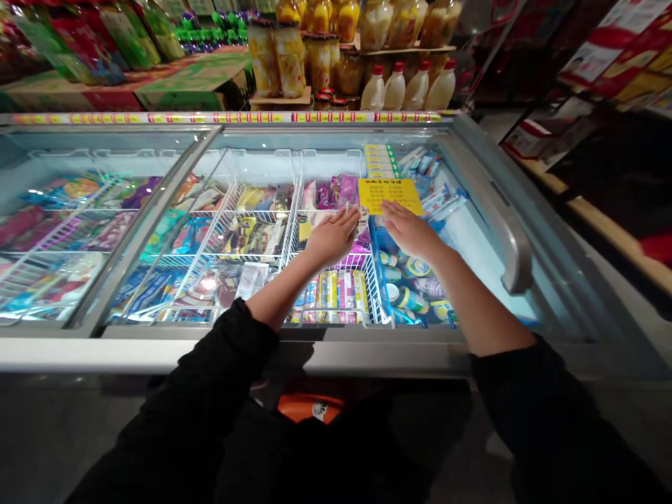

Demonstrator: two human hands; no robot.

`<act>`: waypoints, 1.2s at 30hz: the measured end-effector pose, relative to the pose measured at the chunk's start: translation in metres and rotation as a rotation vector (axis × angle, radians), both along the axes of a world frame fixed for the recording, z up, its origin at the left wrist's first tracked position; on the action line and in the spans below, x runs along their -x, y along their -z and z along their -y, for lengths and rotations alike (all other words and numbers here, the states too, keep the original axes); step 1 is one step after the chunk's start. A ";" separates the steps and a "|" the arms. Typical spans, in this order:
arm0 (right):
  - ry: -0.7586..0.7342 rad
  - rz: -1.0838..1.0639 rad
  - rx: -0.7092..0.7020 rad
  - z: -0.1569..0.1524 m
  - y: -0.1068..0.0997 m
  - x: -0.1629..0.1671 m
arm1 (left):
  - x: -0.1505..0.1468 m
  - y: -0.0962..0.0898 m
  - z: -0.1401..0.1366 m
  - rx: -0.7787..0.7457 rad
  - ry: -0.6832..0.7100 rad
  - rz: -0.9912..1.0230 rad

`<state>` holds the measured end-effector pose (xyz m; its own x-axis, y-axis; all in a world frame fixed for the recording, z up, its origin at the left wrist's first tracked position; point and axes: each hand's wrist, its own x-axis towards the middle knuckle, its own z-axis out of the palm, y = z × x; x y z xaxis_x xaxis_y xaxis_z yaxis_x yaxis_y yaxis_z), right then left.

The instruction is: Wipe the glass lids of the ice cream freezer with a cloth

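Observation:
My left hand [333,234] is stretched out palm down over the glass lid of a chest freezer, holding nothing. Its fingertips point toward a yellow sign [387,192] with dark printed writing. At the sign's lower edge lie the straight fingers of my right hand [408,228], also palm down and flat. Whether either palm presses on the glass cannot be made out. Under the glass, below my left hand, packs in bright wrappers [336,292] fill a white wire basket [375,294]. Round tubs [412,299] sit below my right forearm.
A curved grey handle [517,262] rises at the freezer's right end. A metal divider [141,224] crosses the lid on the left. Behind the back edge stand jars [276,59] and red-capped bottles [395,87]. A goods shelf [577,178] runs along the right.

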<state>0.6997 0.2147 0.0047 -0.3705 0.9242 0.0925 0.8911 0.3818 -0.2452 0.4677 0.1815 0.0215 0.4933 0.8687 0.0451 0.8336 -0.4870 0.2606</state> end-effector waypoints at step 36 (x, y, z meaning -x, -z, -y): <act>0.039 -0.059 0.027 0.009 -0.010 -0.003 | -0.010 -0.002 0.072 0.035 0.293 -0.010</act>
